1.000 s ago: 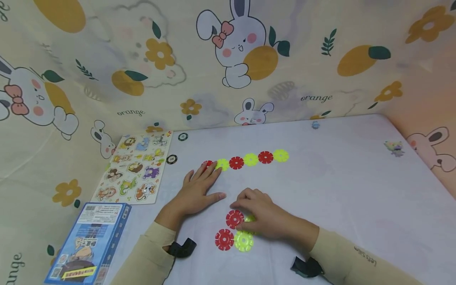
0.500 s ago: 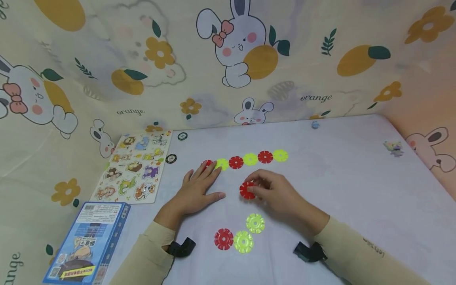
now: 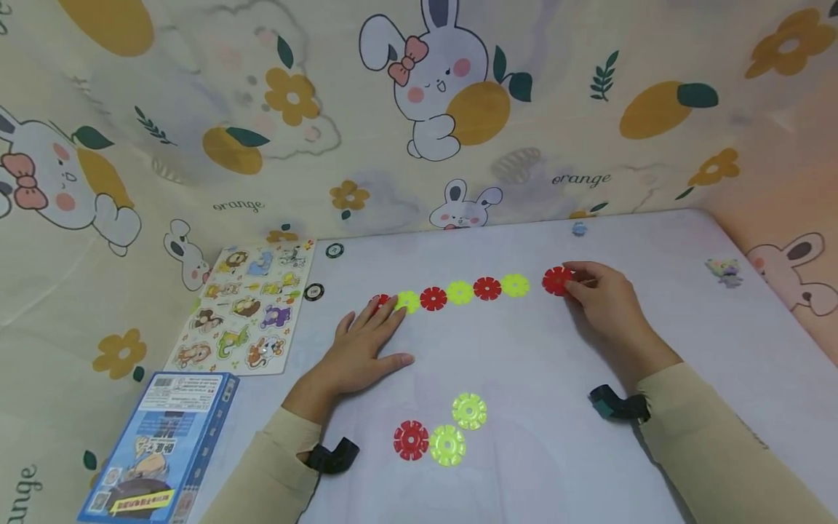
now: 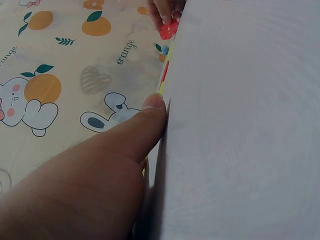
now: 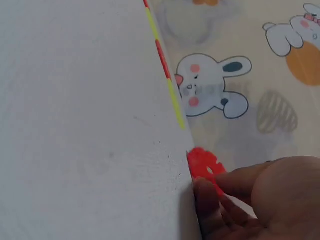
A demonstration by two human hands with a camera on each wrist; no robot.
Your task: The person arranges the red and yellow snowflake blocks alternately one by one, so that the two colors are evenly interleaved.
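- Nearest, at the left, a blue box [image 3: 157,447] was placed along the edge of a white cloth [image 3: 550,451].
- To the right of the box, three loose discs were laid out: a red one [image 3: 411,440], a yellow-green one [image 3: 448,445] just beside it, and a second yellow-green one [image 3: 469,411] slightly farther back.
- Beyond these, the left hand [image 3: 360,356] was laid palm down; its fingers were extended and slightly spread, its thumb was held away from them, and nothing was gripped. The near end of a row was partly covered by the fingertips.
- Behind the box, a sheet of animal stickers [image 3: 216,338] was laid flat.
- At the right, a red disc [image 3: 556,281] was held by the right hand [image 3: 605,298], pinched narrowly between thumb and fingers. It was positioned near the row's right end, a gap being left between them; whether the cloth was touched by it could not be told.
- The row of six discs was arranged in alternating red and yellow-green, from a partly covered red disc to an end yellow-green disc [image 3: 516,285].
- Two black-and-white chips [image 3: 314,292] were set just beside the sheet.
- At the far right, a small multicoloured object [image 3: 724,273] was seen, and a small blue object [image 3: 579,228] was placed near the back edge.
- Farthest, a rabbit-and-orange patterned backdrop [image 3: 556,44] was hung.
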